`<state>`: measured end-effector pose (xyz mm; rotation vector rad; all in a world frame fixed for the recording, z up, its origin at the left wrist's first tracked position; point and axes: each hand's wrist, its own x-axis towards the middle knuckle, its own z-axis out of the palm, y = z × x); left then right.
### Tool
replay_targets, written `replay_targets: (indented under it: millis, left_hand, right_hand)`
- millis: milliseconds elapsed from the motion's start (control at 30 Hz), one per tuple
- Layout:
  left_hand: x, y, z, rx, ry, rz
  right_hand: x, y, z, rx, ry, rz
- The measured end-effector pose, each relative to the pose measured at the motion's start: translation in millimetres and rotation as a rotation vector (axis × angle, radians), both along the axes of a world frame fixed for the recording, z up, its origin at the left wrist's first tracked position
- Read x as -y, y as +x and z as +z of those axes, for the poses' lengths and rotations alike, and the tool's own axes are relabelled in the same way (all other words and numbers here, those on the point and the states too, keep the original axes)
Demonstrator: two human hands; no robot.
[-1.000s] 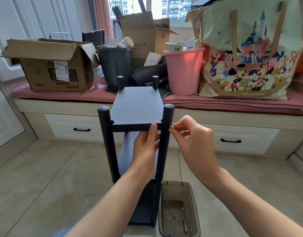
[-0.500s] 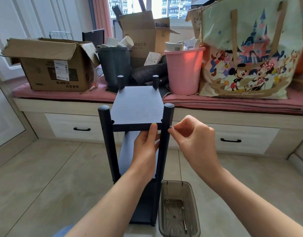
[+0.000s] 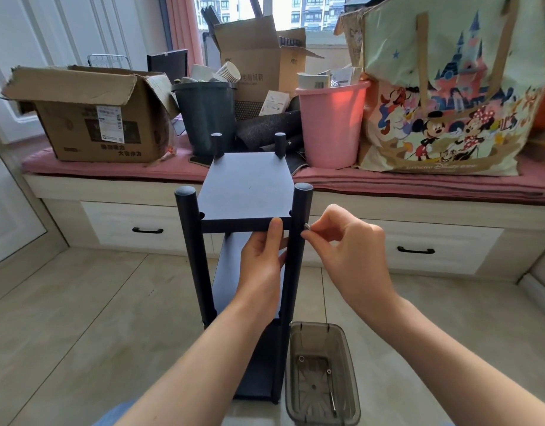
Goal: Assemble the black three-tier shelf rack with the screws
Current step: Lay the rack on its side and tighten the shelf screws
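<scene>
The black three-tier shelf rack (image 3: 246, 192) stands upright on the tiled floor in front of me. My left hand (image 3: 262, 259) grips the front edge of its top shelf from below, thumb up against the edge. My right hand (image 3: 348, 241) pinches a small silver screw (image 3: 306, 226) against the outer side of the front right post (image 3: 298, 241), at the top shelf's height. The lower tiers are partly hidden behind my left arm.
A smoky clear plastic bin (image 3: 322, 373) with a few screws and a thin tool sits on the floor right of the rack's foot. Behind is a window bench (image 3: 111, 170) with cardboard boxes, a dark bin, a pink bucket (image 3: 331, 124) and a large cartoon tote bag (image 3: 449, 96).
Both hands stay in place; my right hand's fingers have shifted slightly at the screw on the post.
</scene>
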<state>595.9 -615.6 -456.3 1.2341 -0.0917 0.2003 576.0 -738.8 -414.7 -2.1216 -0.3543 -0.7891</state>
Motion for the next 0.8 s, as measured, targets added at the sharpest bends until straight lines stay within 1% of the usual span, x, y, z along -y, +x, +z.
replay_targets:
  millis: [67,200,433,500,667,800]
  left_hand:
    - [0.0,-0.6,0.2,0.0,0.0,-0.003]
    - [0.0,-0.9,0.5,-0.007,-0.006,0.0]
    - [-0.5,-3.2,1.3,-0.006,-0.011,-0.015]
    - [-0.4,-4.1,2.5,-0.012,-0.008,-0.011]
    - [-0.4,-5.7,3.7,0.008,0.009,-0.025]
    - [0.4,-5.0,2.9,0.013,-0.004,-0.018]
  right_hand:
    - [-0.2,0.2,0.7,-0.032,0.046,0.01]
    - [4.1,2.4,3.2,-0.228,0.289,0.11]
    - [7.2,5.4,6.8,-0.326,0.422,0.165]
    - [8.7,5.8,7.8,-0.318,0.413,0.169]
    - [4.0,1.7,6.4,-0.182,0.219,0.096]
    - [2.4,1.1,5.3,-0.124,0.126,0.057]
